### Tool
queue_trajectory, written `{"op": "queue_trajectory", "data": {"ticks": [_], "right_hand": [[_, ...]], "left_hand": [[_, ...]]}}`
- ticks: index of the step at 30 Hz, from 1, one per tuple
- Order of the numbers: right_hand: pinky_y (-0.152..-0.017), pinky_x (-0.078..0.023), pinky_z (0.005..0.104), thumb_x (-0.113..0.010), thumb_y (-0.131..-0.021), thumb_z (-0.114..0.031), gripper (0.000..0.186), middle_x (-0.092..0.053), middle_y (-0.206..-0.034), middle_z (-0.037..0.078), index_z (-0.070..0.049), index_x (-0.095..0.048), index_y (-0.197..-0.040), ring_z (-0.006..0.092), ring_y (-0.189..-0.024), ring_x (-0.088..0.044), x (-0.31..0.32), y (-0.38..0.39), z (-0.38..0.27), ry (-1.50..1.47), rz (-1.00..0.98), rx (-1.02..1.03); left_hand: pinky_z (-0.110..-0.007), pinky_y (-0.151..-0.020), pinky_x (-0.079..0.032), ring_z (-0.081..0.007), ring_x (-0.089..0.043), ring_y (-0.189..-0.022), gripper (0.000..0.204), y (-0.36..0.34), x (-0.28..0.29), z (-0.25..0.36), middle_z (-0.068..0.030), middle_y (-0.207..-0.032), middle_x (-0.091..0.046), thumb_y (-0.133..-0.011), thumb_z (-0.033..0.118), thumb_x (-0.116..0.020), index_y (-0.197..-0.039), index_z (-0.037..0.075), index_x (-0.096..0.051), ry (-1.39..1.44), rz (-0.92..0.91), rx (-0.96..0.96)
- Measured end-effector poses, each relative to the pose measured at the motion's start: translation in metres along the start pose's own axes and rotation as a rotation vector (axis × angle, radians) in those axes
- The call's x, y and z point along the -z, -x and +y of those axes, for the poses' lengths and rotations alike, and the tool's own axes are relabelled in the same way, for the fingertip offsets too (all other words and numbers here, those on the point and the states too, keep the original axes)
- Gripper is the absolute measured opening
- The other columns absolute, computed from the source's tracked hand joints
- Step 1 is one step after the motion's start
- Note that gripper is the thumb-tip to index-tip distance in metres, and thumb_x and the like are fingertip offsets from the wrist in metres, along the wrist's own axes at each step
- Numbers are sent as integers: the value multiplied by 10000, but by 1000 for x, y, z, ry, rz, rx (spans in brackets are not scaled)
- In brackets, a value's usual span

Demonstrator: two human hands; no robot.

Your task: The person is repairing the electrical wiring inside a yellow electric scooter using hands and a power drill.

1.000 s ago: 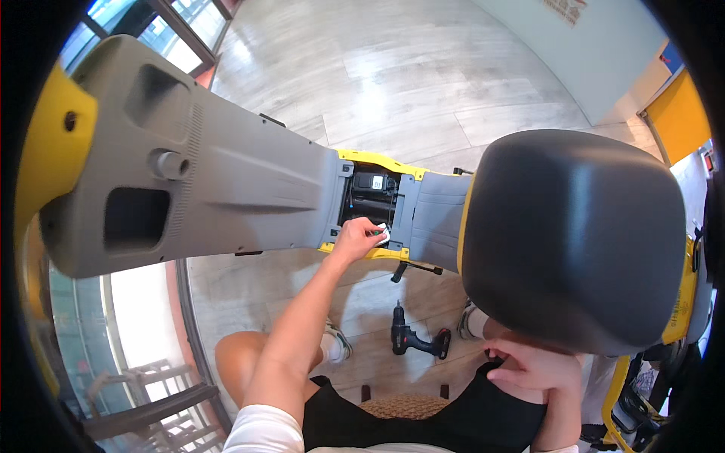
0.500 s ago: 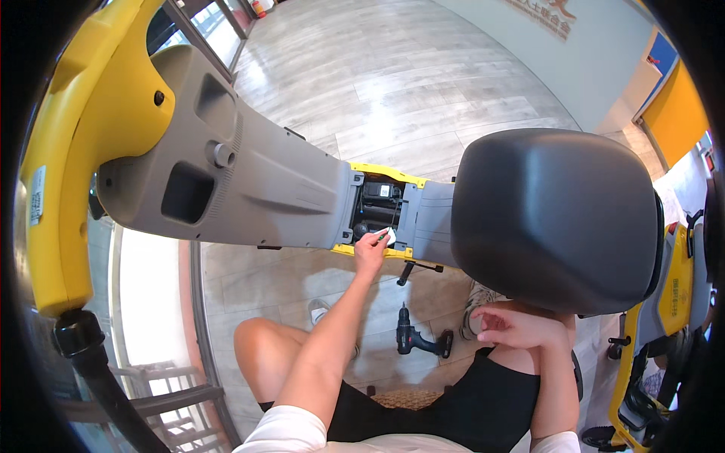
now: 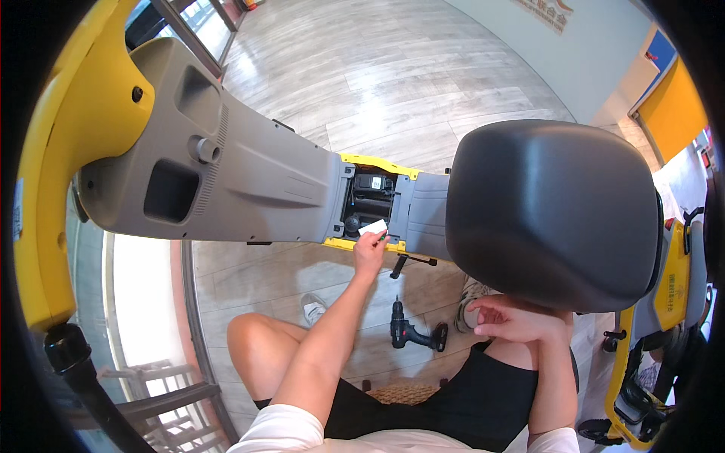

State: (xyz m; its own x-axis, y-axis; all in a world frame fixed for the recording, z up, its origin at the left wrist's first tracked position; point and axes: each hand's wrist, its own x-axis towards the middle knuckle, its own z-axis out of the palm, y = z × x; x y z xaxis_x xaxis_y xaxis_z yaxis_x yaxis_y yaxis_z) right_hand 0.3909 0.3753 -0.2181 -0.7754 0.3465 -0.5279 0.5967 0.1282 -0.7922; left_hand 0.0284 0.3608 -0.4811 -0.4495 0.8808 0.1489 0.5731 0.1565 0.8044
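Pinching a small flat white piece [image 3: 373, 227] at the edge of a dark, yellow-rimmed compartment [image 3: 381, 164]

Seen from above, the seated person's bare left hand [image 3: 368, 250] grips the piece between thumb and fingertips, over the near side of the compartment. The fingers cover part of it, and a speck of green shows beside them; whether it is paper or cloth is hard to tell. The bare right hand [image 3: 517, 318] lies near the person's knee, fingers loosely curled, with a gap to the thumb; the overhanging black padded seat [image 3: 555, 215] hides much of that leg.

The compartment sits in a long, moulded grey plastic footboard [image 3: 260, 181]. Inside, a black boxy module [image 3: 368, 182] with a pale label can be made out, but the deeper parts are lost in shadow. At left, a curved yellow plastic body panel [image 3: 83, 121] is cut off by the dark round border of the view; at far right, another yellow-and-grey body is cropped too.

Below, the floor [image 3: 393, 83] is pale grey wood-look planking, shiny with reflected light. A black cordless drill [image 3: 415, 332] lies on it, between the person's feet. Glass panes line the left; a pale wall [image 3: 521, 57] with lettering stands at upper right, near an orange-yellow panel [image 3: 672, 113].
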Motion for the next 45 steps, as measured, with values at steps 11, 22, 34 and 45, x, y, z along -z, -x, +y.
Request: {"op": "queue_trajectory", "data": {"ticks": [11,22,34,45], "right_hand": [[-809,-517,328,-733,-976,-406,501,-680,-1004,67,-76,-643,-1341,181,-905,-634,-12,-5,28,15,83,93],[-845,-525,344,-726,-979,-392,527,-695,-1050,84,-70,-623,-1383,191,-952,-645,-12,5,6,123,66,112],[-935,-524,371,-729,-972,-399,536,-713,-1115,140,-46,-635,-1365,245,-1060,-667,-14,-2,13,150,74,170],[-993,-528,442,-755,-919,-480,601,-708,-1279,161,-55,-652,-1332,336,-1197,-658,-23,-25,19,265,102,167]], "left_hand": [[-468,-906,-562,-361,-725,-982,322,79,19,-25,-151,-1053,-786,-999,375,-648,-1062,102,-808,-392,-1241,-57],[-426,-980,-541,-287,-688,-1109,481,-21,246,23,-150,-1232,-728,-1119,417,-457,-1341,30,-637,-476,-748,54],[-418,-831,-590,-246,-733,-910,442,32,293,-12,-131,-1092,-770,-1043,399,-609,-1265,26,-692,-689,-1023,411],[-381,-581,-571,-220,-766,-845,365,14,312,-56,-101,-1000,-785,-1041,368,-633,-1243,65,-648,-370,-970,571]]}}
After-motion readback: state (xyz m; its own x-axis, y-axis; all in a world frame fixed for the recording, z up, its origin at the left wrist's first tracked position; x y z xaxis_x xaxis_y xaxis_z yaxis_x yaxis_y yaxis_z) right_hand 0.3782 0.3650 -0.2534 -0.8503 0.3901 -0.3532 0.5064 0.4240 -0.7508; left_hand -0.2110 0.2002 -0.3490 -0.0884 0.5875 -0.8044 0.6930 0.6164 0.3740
